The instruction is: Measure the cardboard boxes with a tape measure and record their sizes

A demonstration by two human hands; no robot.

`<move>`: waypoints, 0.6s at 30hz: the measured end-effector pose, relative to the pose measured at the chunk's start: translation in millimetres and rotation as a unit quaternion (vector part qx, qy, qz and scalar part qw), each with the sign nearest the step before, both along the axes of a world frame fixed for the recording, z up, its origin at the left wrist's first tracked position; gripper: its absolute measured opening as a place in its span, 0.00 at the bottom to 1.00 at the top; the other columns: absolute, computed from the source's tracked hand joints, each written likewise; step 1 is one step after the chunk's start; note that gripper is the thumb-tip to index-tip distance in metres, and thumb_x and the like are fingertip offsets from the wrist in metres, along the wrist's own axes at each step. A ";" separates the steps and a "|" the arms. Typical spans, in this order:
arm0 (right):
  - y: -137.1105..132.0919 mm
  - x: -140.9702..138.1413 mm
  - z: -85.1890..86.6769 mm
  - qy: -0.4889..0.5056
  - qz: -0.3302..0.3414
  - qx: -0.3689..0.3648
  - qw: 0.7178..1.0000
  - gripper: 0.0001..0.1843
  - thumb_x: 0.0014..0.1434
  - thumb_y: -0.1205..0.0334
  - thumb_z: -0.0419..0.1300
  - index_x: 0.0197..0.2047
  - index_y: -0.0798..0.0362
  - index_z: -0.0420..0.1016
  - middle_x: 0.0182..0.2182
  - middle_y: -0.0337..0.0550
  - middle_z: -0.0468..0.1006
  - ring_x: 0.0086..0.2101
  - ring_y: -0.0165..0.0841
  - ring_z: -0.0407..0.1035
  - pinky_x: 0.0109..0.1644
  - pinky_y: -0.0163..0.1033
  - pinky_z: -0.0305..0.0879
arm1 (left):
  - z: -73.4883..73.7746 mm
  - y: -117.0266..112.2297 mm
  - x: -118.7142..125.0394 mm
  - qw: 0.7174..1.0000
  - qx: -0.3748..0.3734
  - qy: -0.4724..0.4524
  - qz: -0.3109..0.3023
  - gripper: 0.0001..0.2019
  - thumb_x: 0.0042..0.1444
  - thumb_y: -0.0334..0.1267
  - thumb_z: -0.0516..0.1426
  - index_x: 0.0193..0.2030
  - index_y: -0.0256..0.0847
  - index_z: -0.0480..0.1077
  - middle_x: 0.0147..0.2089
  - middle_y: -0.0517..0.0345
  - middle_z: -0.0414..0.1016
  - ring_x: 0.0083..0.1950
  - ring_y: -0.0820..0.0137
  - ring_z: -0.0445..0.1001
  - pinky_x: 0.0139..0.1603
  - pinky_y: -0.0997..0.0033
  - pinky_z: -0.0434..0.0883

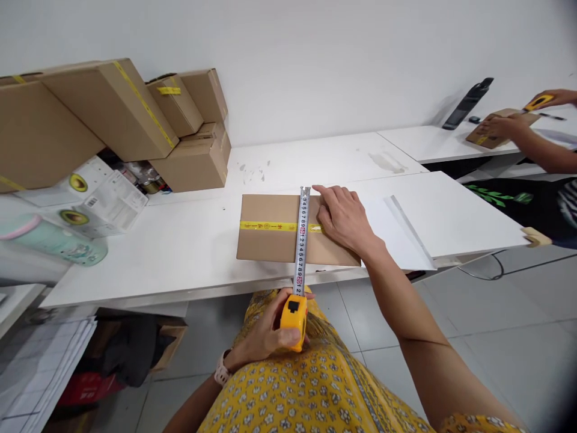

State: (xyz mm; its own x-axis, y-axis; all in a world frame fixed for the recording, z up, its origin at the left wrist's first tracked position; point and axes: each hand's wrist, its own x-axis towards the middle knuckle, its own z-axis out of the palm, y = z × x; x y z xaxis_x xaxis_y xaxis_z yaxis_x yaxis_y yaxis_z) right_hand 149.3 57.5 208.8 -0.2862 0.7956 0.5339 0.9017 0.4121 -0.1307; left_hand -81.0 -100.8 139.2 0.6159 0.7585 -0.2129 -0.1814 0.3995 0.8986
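Observation:
A flat cardboard box [265, 237] sealed with yellow tape lies on the white table [171, 258]. My left hand [264, 331] grips the yellow tape measure case [294, 322] below the table's front edge. Its silver blade [301, 240] runs up across the box to the far edge. My right hand [345, 219] lies on the box's right part, fingers pressing the blade's end at the far edge.
Stacked cardboard boxes [112, 114] and white avocado-print cartons [97, 198] stand at the back left, with a mint bottle [54, 240] lying beside them. White boards [446, 216] overlap at the right. Another person's hands [514, 126] measure a small box at the far right.

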 end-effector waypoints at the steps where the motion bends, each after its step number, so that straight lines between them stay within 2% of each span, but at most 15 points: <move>1: 0.4 -0.3 -0.7 -0.006 -0.001 0.001 1.000 0.28 0.67 0.67 0.44 0.68 0.52 0.64 0.46 0.52 0.75 0.45 0.44 0.65 0.52 0.49 0.61 | -1.1 -0.8 -0.4 1.000 -0.003 0.000 0.000 0.34 0.49 0.54 0.68 0.61 0.49 0.65 0.66 0.48 0.65 0.38 0.67 0.80 0.35 0.66 0.76; 5: 2.9 0.8 -1.7 -0.021 0.007 0.005 1.000 0.32 0.66 0.68 0.43 0.71 0.47 0.61 0.46 0.51 0.73 0.44 0.44 0.64 0.51 0.49 0.59 | -3.7 -3.0 -1.7 1.000 -0.008 -0.015 -0.003 0.33 0.49 0.51 0.69 0.61 0.52 0.65 0.66 0.51 0.65 0.38 0.67 0.80 0.37 0.66 0.76; 12: 6.8 0.9 -2.9 -0.021 0.004 -0.003 1.000 0.28 0.67 0.66 0.45 0.66 0.45 0.69 0.48 0.52 0.73 0.46 0.44 0.64 0.52 0.50 0.59 | -1.4 -5.6 -1.6 0.999 0.002 -0.030 -0.026 0.31 0.50 0.47 0.69 0.61 0.52 0.67 0.70 0.53 0.61 0.43 0.68 0.78 0.45 0.63 0.77; 18: 6.2 0.9 -4.1 -0.015 0.005 0.003 1.000 0.28 0.67 0.66 0.45 0.66 0.44 0.70 0.48 0.52 0.73 0.46 0.44 0.64 0.53 0.50 0.59 | 0.4 -6.0 -0.9 0.999 0.006 -0.019 -0.040 0.30 0.51 0.46 0.69 0.60 0.52 0.66 0.71 0.54 0.61 0.45 0.67 0.78 0.46 0.64 0.76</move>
State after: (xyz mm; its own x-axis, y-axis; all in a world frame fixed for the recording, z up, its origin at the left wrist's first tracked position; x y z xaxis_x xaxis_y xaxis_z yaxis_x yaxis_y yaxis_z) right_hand 150.2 63.7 204.7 -0.3113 0.7894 0.5292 0.9007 0.4226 -0.1005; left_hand -81.9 -106.8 139.7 0.6816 0.7093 -0.1796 -0.1841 0.4038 0.8961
